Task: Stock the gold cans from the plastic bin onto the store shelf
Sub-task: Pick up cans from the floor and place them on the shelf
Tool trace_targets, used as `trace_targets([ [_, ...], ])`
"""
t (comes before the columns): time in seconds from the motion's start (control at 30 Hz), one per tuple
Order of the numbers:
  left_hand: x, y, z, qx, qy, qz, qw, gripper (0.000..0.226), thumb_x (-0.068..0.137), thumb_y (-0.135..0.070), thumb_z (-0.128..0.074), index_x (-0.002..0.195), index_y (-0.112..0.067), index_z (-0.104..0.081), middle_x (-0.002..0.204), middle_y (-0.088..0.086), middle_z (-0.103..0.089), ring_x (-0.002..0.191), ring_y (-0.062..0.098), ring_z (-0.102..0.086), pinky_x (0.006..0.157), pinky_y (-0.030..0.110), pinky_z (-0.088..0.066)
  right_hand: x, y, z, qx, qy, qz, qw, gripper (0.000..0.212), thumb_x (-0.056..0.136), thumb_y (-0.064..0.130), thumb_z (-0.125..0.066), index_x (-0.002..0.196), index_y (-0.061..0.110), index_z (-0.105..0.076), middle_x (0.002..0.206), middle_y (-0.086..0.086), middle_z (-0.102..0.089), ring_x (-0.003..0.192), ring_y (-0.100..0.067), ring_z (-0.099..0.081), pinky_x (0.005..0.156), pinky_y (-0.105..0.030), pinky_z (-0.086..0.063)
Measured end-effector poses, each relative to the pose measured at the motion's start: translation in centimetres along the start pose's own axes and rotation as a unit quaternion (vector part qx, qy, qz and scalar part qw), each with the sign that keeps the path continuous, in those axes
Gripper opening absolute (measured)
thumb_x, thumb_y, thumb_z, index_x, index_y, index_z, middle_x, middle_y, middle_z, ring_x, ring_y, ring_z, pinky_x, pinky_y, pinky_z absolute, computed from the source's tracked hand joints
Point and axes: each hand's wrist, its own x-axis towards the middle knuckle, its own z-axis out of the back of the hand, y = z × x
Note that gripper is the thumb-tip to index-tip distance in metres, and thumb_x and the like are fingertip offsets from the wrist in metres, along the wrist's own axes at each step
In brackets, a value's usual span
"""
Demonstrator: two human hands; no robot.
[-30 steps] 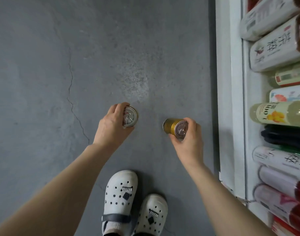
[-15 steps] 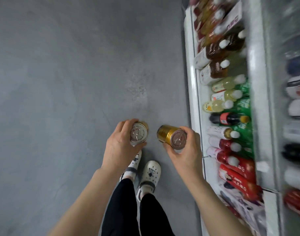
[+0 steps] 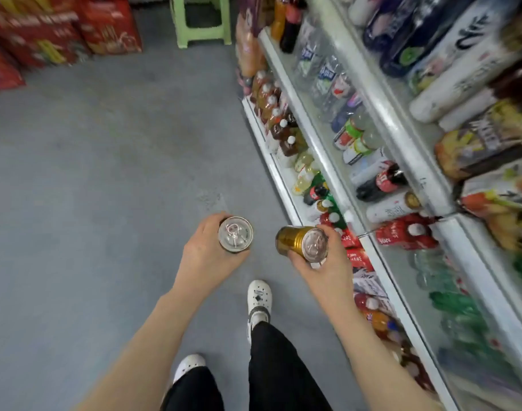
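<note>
Head view shows two hands over the grey floor (image 3: 105, 203). The left hand (image 3: 206, 256) is wrapped around one gold can (image 3: 235, 234), its silver lid facing the camera. At 3 o'clock from it, close but apart, the right hand (image 3: 325, 268) grips a second gold can (image 3: 299, 241), tilted with its gold side toward 9 o'clock. The store shelf (image 3: 337, 173) with bottles runs along 2 o'clock. The plastic bin is not visible.

My bare arms stretched forward and down, left hand (image 3: 206, 253) wrapped round a can (image 3: 235, 233), right hand (image 3: 325, 268) gripping another can (image 3: 301, 242) tilted sideways, hands apart
</note>
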Motion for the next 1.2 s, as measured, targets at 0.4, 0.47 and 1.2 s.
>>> trace_targets([
  [0.4,-16.2,-9.1,4.0,0.052,0.198,-0.305,0.930,0.059,0.062,-0.044,-0.083,0.113,-0.039,-0.054,0.106,-0.020,-0.061,0.099,0.004,-0.057,0.089,0.031,-0.049,-24.9,2.0,10.4,0.007,-0.236,-0.083,0.968,0.057,0.065,0.045,-0.080,0.112,0.038,-0.048,0.108,0.020,-0.058,0.102,-0.005,-0.056,0.086,-0.024,-0.043],
  [0.47,-19.2,-10.9,3.3,0.055,0.225,-0.335,0.913,0.061,0.060,-0.043,-0.085,0.113,-0.039,-0.055,0.108,-0.020,-0.061,0.100,0.004,-0.058,0.089,0.028,-0.048,-29.0,1.8,12.4,-0.001,-0.265,-0.099,0.959,0.057,0.064,0.047,-0.078,0.110,0.042,-0.046,0.103,0.024,-0.056,0.099,-0.002,-0.054,0.082,-0.022,-0.039],
  [1.2,-58.8,-37.4,-21.3,-0.012,0.412,-0.529,0.742,0.068,0.056,-0.070,-0.074,0.114,-0.041,-0.056,0.105,-0.020,-0.065,0.092,0.002,-0.061,0.084,0.035,-0.054,-69.2,-13.1,48.6,-0.090,-0.458,-0.208,0.860,0.060,0.076,0.043,-0.077,0.128,0.029,-0.052,0.110,0.015,-0.060,0.101,-0.006,-0.058,0.078,-0.014,-0.042],
])
